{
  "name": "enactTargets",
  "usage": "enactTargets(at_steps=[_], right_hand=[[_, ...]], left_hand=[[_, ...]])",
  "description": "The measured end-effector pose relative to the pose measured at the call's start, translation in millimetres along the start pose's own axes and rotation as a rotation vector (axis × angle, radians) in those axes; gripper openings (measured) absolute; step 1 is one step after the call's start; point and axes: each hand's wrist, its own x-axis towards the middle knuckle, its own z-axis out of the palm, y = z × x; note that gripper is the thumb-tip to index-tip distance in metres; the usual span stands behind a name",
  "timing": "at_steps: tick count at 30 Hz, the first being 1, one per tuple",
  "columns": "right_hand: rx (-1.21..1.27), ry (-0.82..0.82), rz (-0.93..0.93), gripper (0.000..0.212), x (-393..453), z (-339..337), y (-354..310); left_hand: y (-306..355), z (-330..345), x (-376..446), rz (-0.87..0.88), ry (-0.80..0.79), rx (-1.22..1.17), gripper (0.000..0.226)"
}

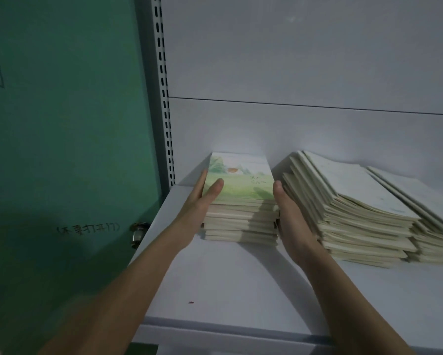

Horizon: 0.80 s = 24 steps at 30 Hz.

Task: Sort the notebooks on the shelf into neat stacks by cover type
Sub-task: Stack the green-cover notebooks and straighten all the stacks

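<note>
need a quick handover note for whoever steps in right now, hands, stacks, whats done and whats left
Left hand: flat against the left side of the green-cover stack, thumb on the top cover.
Right hand: flat against its right side. Both are squaring it up.
Done: the green-cover stack stands nearly even at the left end of the shelf.
Left: the pale-cover stack beside it is fanned and slumped, and the far-right stack is skewed too. Both need straightening.
</note>
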Motion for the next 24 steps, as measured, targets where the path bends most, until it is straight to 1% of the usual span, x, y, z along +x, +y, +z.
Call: enactTargets(at_steps=[3, 5, 8, 12, 14, 16, 18, 21, 24], right_hand=[[-0.089, -0.086, -0.028, 0.046, -8.4, -11.6, -6.7], [-0.174, -0.113, -0.069, 0.046, -15.1, -14.4, -5.0], [-0.287, -0.078, -0.138, 0.05, -20.2, -15.2, 1.1], [-0.354, -0.018, -0.187, 0.045, -15.7, -16.1, 3.3], [-0.373, -0.025, -0.189, 0.043, -14.3, -15.7, 4.7], [-0.382, -0.026, -0.186, 0.043, -14.8, -13.7, 6.8], [-0.333, -0.008, -0.181, 0.042, -19.2, -11.2, 9.9], [-0.3, 0.059, -0.199, 0.038, -25.5, -8.7, 12.4], [-0.369, 0.166, -0.147, 0.038, -21.6, -11.7, 18.1]], left_hand=[[0.8, -13.1, -2.2, 0.076, -0.141, 0.103, 0.08], [-1.2, -24.0, -4.1, 0.113, -0.195, 0.147, 0.082], [-6.5, -30.9, -4.1, 0.132, -0.187, 0.167, 0.088], [-6.7, -35.5, 4.4, 0.122, -0.2, 0.206, 0.094], [-8.6, -35.9, 7.2, 0.112, -0.198, 0.23, 0.099], [-15.0, -35.8, 4.8, 0.112, -0.155, 0.222, 0.101], [-22.0, -37.6, 1.9, 0.128, -0.134, 0.213, 0.1], [-25.4, -38.4, 0.0, 0.149, -0.171, 0.25, 0.099], [-23.3, -30.6, -0.3, 0.131, -0.19, 0.236, 0.086]])
